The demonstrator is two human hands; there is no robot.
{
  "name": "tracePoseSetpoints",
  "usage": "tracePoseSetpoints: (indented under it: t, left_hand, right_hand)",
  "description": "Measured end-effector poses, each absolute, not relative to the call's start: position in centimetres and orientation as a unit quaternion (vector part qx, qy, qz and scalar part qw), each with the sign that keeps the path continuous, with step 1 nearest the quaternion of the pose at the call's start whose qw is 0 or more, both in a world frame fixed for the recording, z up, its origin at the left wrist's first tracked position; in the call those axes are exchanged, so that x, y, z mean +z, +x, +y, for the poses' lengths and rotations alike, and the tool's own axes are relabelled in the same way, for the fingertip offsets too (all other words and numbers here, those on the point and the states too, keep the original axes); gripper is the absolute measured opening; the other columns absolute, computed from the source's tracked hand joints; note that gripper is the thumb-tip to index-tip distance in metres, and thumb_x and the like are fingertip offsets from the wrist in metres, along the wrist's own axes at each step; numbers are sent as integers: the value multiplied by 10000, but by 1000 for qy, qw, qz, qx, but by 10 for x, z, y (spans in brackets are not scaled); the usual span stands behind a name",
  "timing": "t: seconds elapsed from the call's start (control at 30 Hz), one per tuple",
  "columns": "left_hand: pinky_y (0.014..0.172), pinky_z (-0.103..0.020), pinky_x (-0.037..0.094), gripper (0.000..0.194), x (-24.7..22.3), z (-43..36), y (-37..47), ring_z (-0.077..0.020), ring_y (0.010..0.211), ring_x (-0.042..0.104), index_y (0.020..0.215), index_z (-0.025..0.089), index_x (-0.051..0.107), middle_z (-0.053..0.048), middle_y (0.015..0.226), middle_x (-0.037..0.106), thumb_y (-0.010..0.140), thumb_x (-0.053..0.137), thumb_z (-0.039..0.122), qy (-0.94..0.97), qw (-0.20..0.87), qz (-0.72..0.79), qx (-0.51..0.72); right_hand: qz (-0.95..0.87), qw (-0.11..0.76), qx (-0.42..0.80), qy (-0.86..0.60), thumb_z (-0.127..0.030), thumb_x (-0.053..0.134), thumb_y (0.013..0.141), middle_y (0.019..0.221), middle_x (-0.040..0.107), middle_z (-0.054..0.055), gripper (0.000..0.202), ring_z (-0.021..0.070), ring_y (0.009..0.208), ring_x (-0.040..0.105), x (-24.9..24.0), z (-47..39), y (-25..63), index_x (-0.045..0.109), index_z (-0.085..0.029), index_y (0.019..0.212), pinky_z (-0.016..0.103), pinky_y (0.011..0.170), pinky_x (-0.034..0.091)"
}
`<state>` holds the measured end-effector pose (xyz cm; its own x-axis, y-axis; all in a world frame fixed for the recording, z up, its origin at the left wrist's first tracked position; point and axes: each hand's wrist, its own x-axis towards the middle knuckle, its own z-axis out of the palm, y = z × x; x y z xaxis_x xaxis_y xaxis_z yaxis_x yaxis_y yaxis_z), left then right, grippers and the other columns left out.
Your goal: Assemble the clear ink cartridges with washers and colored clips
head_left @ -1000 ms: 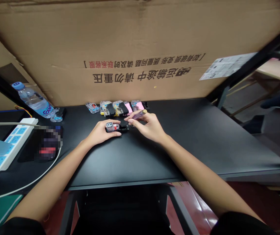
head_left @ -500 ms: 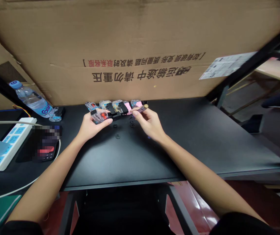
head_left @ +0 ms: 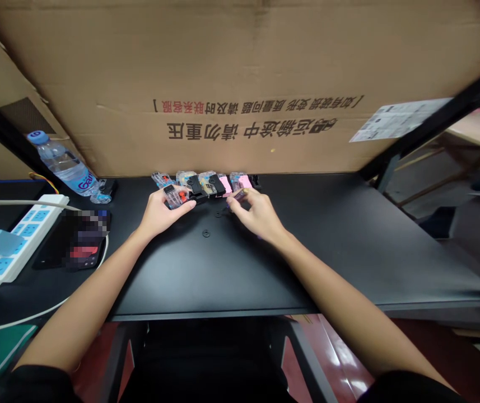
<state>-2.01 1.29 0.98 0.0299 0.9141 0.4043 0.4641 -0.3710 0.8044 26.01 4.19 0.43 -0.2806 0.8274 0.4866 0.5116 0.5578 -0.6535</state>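
Observation:
My left hand [head_left: 161, 215] is closed around a clear plastic assembly [head_left: 176, 196] with orange-red and black parts, held just above the black table. In my right hand [head_left: 256, 212] is a slim screwdriver-like tool [head_left: 240, 195] with a dark translucent handle, pinched between thumb and fingers. Its lower end points down-left near a small black disc [head_left: 218, 214]. Another black disc [head_left: 206, 233] lies nearer to me. Behind my hands stand several similar clear assemblies, one with a black cover [head_left: 212, 186] and one with a pink part [head_left: 245, 181].
A large cardboard box [head_left: 240, 67] stands along the table's back edge. On the left are a water bottle [head_left: 69, 170], a white power strip [head_left: 50, 221], a dark phone-like device [head_left: 55, 249] and a loose white cable [head_left: 106, 252]. The table's front edge [head_left: 223, 316] is close to me.
The view has shifted slightly. My right hand has turned the tool, and its lower end is now down by the discs. The disc below my left hand's assembly no longer shows there.

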Motion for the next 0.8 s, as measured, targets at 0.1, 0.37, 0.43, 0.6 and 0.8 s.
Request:
tracePoseSetpoints:
  t: [0.1, 0.37, 0.43, 0.6, 0.8]
  left_hand:
    - [982, -409, 636, 385, 9, 14, -21, -255, 954, 804, 1074, 176, 807, -96, 1063, 848, 842, 857, 478, 681, 234, 509, 472]
    - [992, -416, 637, 385, 8, 14, -20, -266, 976, 809, 1073, 174, 808, -92, 1078, 848, 839, 852, 476, 685, 228, 505, 473]
    - [993, -415, 634, 390, 8, 15, -20, -269, 985, 809, 1087, 173, 809, -95, 1087, 847, 842, 854, 473, 688, 232, 500, 473]
    - [965, -396, 625, 398, 7, 14, -21, -260, 983, 800, 1094, 179, 815, -80, 1094, 840, 839, 877, 478, 729, 278, 466, 417]
    - [958, -362, 586, 394, 6, 13, -22, -243, 1022, 775, 1138, 212, 795, -58, 1121, 826, 857, 886, 472, 808, 303, 408, 297]
  right_hand:
    - [-755, 435, 192, -451, -395, 668, 976, 799, 728, 73, 287, 238, 758, 682, 11, 43, 268, 690, -208, 758, 387, 775, 538]
    - [-808, 378, 316, -324, -379, 662, 1011, 844, 759, 46, 227, 191, 754, 712, 14, 18, 245, 744, -202, 896, 323, 776, 564]
    - [-823, 378, 284, -315, -343, 645, 1006, 856, 758, 52, 203, 192, 749, 711, 12, 19, 244, 739, -204, 892, 323, 763, 565]
    - [-827, 391, 178, -364, -267, 630, 955, 808, 744, 67, 186, 216, 724, 693, 12, 35, 260, 668, -206, 783, 355, 745, 538]
    - [-741, 480, 239, -405, -415, 634, 1027, 716, 701, 25, 333, 176, 647, 630, 21, 36, 267, 704, -199, 784, 325, 685, 514]
